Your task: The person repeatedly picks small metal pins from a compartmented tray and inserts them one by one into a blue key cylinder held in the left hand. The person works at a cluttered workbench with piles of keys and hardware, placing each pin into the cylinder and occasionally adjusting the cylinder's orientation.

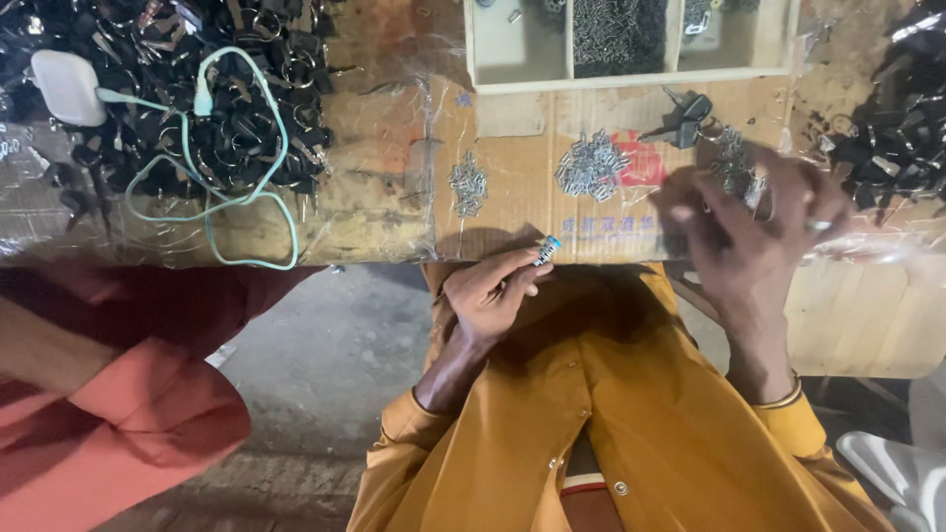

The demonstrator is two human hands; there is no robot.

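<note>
The left hand's [488, 296] grip pinches a small metal cylinder with a blue band [547, 249] between thumb and fingertips, held at the near edge of the tabletop [374, 212]; the right hand's [754, 232] grip is blurred, fingers bent down over scattered metal parts, and I cannot tell whether it has closed on anything. The step in hand looks like assembly work, with 1 piece held ready while the other hand fetches a matching part; the next move probably calls for singling out 1 tiny piece from a tangle and bringing it to the cylinder. Largest around them: the plastic-covered cardboard tabletop, then a big heap of black key parts with rings [187, 89] at far left, a wooden tray with 3 compartments [631, 74] at the far edge, a second dark heap [897, 128] at far right, a white charger with a pale green cable [212, 148], a pair of black-headed keys [685, 118], and 2 small piles of silvery pins [591, 166] [468, 183]. A neighbour's red sleeve [128, 394] crowds the left.
</note>
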